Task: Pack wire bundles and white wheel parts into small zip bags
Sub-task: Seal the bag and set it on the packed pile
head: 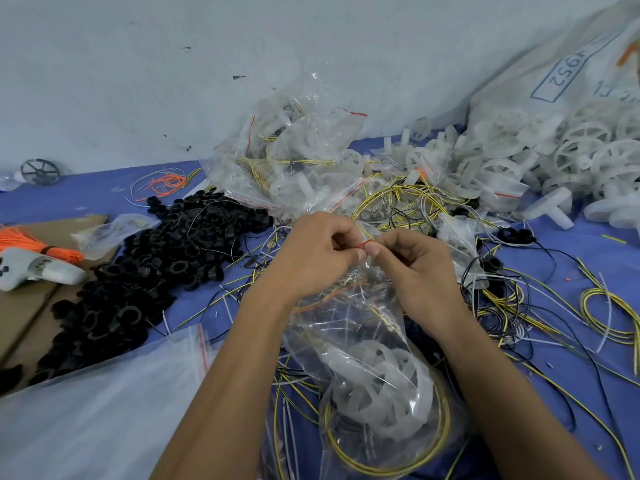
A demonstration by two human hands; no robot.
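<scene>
A small clear zip bag (pixel 349 327) with a red zip strip hangs in front of me over the blue table (pixel 588 258). Inside it lie a white wheel part (pixel 381 379) and a coil of yellow wire (pixel 388 455). My left hand (pixel 318 254) and my right hand (pixel 412 265) pinch the bag's top edge at the red strip, fingertips nearly touching. Loose yellow, black and white wires (pixel 519 299) spread over the table to the right. A heap of filled zip bags (pixel 294 161) lies just behind my hands.
A pile of black rings (pixel 149 271) covers the left. White wheels (pixel 571 157) spill from a big sack (pixel 554 74) at the back right. Flat empty bags (pixel 104 403) lie at lower left, an orange tie bundle (pixel 38 244) on cardboard at far left.
</scene>
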